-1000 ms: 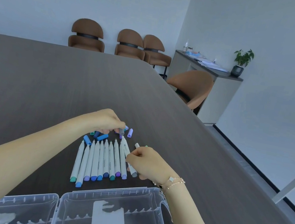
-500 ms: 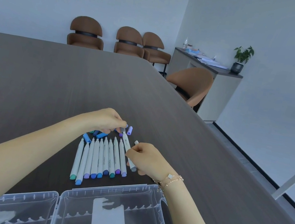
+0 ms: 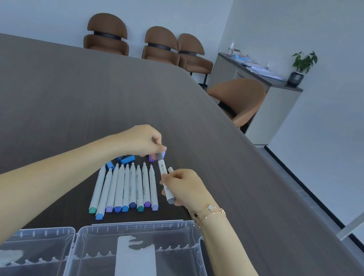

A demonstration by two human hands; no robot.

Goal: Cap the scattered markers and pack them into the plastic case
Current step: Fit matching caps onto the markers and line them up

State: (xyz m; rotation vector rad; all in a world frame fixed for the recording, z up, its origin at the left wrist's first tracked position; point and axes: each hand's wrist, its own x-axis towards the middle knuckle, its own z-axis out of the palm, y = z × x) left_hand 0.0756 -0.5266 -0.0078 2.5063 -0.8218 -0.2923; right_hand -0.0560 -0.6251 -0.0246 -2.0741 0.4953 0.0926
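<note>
My right hand (image 3: pixel 185 188) grips a white marker (image 3: pixel 163 168) with grey ends, tilted above the table. My left hand (image 3: pixel 142 140) pinches a grey cap (image 3: pixel 161 156) at the marker's far tip. Several white markers (image 3: pixel 127 189) lie side by side on the table below both hands, their far tips uncapped and their near ends in green, blue and purple. Loose blue caps (image 3: pixel 128 159) and a purple cap (image 3: pixel 152 157) lie just beyond the row. The open clear plastic case (image 3: pixel 184 229) sits at the near edge, its slotted compartments holding no markers.
The dark wooden table (image 3: pixel 62 92) stretches far ahead and left; its edge runs diagonally on the right. A brown chair (image 3: pixel 241 99) stands at that edge, three more (image 3: pixel 108 34) by the back wall. A sideboard (image 3: pixel 259 78) with papers and a plant is at the right.
My right hand lifted the grey-ended marker off the table and tilted it up. My left hand brought the grey cap onto its far tip.
</note>
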